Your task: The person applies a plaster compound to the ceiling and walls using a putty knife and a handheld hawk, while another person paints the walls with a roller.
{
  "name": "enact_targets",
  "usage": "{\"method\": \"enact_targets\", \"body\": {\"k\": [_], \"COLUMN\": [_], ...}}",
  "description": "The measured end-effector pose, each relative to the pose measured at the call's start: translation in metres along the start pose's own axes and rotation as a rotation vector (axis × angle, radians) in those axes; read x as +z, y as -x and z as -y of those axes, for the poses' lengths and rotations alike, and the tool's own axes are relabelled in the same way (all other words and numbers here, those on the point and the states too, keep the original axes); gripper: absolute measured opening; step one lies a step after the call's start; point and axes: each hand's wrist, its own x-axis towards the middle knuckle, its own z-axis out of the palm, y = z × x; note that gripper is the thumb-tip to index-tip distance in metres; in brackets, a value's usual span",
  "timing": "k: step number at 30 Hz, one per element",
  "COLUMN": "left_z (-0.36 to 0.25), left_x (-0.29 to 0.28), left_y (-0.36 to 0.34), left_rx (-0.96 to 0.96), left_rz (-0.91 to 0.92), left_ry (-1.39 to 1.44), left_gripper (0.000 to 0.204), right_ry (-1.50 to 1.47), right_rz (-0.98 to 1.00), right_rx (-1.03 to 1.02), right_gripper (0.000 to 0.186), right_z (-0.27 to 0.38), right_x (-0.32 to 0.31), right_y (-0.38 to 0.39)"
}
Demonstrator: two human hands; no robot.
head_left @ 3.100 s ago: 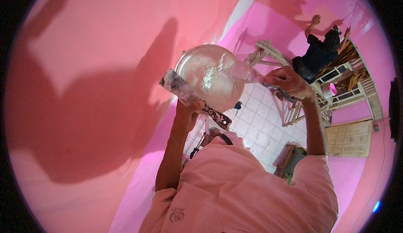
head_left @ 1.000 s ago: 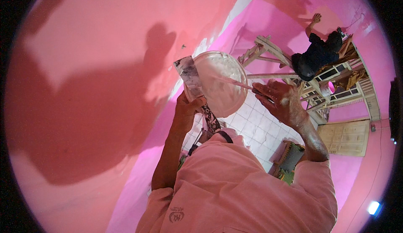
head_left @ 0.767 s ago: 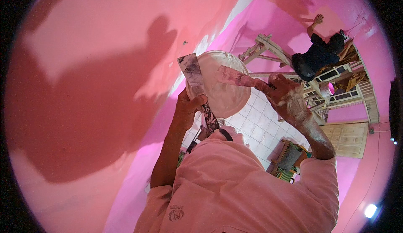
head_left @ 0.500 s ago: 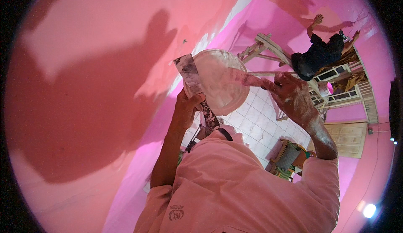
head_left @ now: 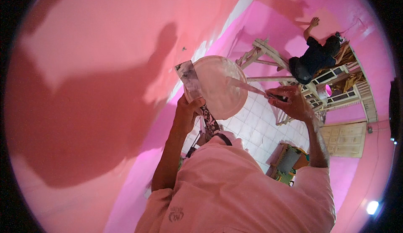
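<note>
My left hand (head_left: 187,113) is closed at the near left edge of a round, shallow pan (head_left: 246,96) smeared with pale putty (head_left: 216,82). Its thumb presses a wide scraper (head_left: 191,79) with a stained blade and dark patterned handle against the rim; the fingers below are partly hidden. My right hand (head_left: 289,101), dusted with white, grips a putty knife (head_left: 247,87). That narrow blade points left, with its tip over the putty; whether it touches is hard to tell.
To my left rises a pink wall (head_left: 92,44) with a white patched strip (head_left: 241,8). Wooden scaffolding (head_left: 270,52) stands ahead right, where another person (head_left: 315,61) works, near a small bucket (head_left: 325,91). A chair (head_left: 287,161) sits on the tiled floor (head_left: 252,126) below.
My right hand has shifted slightly downward and turned, and its knife, blurred before, now shows clearly over the putty. The pan and scraper sit slightly lower in view. The other person's arm has lowered.
</note>
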Motion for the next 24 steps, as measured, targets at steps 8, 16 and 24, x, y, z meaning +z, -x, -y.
{"method": "enact_targets", "body": {"k": [8,16,24], "left_z": [-0.007,-0.005,0.010], "left_x": [0.009,0.003,-0.020], "left_y": [0.005,-0.006,-0.022], "left_rx": [0.016,0.038,0.073], "left_rz": [0.058,0.075,0.137], "left_ry": [0.034,-0.017,-0.173], "left_gripper": [0.033,0.024,0.036], "right_ry": [-0.816,-0.776,-0.489], "right_rz": [0.038,-0.144,-0.311], "right_rx": [0.464,0.464,0.354], "right_gripper": [0.035,0.031,0.029], "right_z": [0.002,0.025,0.026], "right_x": [0.033,0.057,0.088], "right_y": [0.030,0.030,0.009]}}
